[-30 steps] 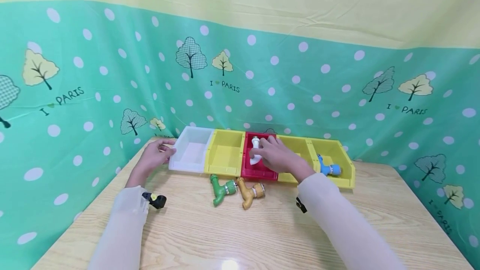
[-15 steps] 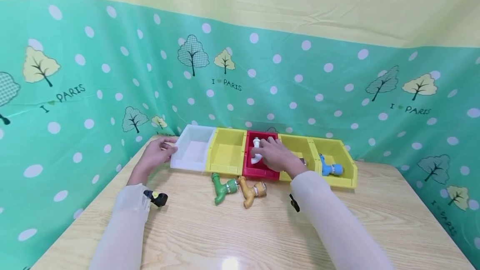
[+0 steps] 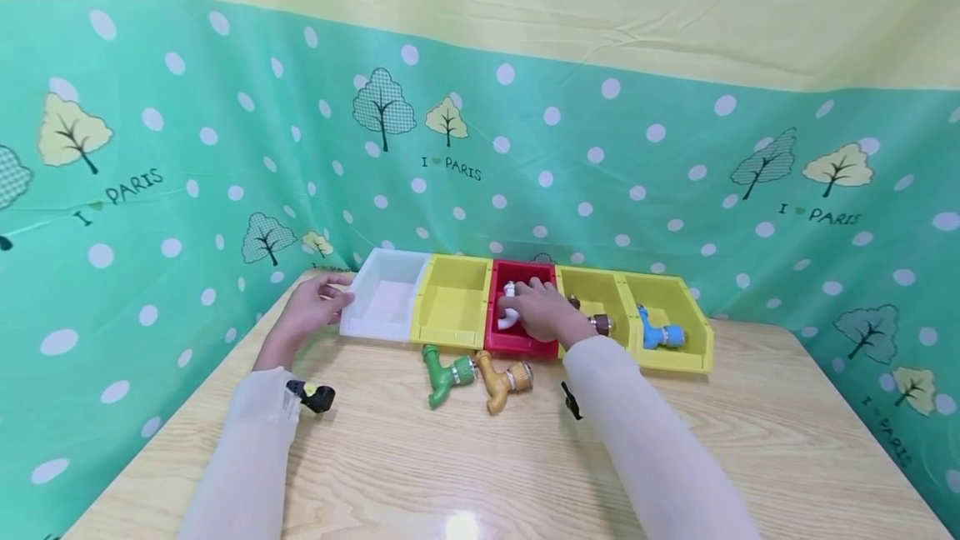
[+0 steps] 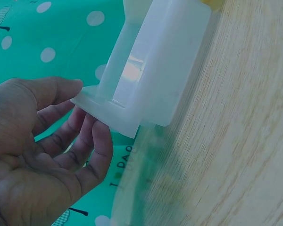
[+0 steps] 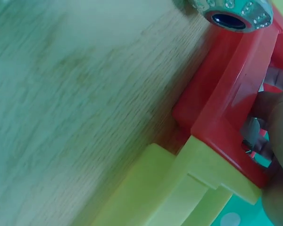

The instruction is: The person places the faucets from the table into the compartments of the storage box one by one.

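Note:
In the head view my right hand reaches into the red bin and holds a white faucet low inside it. The faucet's handle side is hidden by my fingers. The right wrist view catches only part of that hand behind the red wall. At the row's left end my left hand holds the side edge of the white bin. The left wrist view has the thumb on the edge's upper face and curled fingers below. A green faucet and an orange faucet lie in front on the table.
A yellow bin stands between the white and red ones. Right of the red bin, one yellow bin holds a brown faucet, and the end yellow bin holds a blue faucet. A patterned cloth hangs behind the row.
The white faucet has gone lower into the red bin with my right hand. My right forearm has shifted left, uncovering the brown faucet. The left hand keeps its place.

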`<state>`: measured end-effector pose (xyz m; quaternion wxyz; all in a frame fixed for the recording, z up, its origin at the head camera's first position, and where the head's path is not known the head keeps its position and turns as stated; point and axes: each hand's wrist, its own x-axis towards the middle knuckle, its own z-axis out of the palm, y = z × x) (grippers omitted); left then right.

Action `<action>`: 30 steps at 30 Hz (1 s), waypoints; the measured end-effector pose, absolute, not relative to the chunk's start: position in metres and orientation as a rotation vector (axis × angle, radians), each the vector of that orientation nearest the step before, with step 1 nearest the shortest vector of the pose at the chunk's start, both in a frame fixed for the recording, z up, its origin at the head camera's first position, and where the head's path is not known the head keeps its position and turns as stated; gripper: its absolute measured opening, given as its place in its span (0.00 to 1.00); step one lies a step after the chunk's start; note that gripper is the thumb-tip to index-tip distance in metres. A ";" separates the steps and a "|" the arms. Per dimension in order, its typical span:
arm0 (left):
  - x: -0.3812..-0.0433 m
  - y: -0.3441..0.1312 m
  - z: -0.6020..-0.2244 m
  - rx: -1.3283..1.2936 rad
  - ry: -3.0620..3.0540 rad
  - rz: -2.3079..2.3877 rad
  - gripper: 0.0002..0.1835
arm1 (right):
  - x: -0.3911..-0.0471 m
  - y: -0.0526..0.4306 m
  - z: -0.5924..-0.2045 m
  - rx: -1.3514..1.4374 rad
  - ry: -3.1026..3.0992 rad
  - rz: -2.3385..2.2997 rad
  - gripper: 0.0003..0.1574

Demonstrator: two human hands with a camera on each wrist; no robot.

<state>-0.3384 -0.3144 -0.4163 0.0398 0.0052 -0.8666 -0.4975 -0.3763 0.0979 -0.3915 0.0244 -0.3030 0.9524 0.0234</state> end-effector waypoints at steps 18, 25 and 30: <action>-0.337 -0.311 -0.412 0.013 -2.651 -1.517 0.23 | -0.380 0.093 -0.395 -0.822 2.889 0.102 0.33; -0.337 -0.312 -0.414 0.022 -2.656 -1.519 0.23 | -0.381 0.092 -0.399 -0.835 2.899 0.171 0.32; -0.336 -0.312 -0.415 0.033 -2.655 -1.529 0.24 | -0.379 0.091 -0.399 -0.860 2.909 0.185 0.33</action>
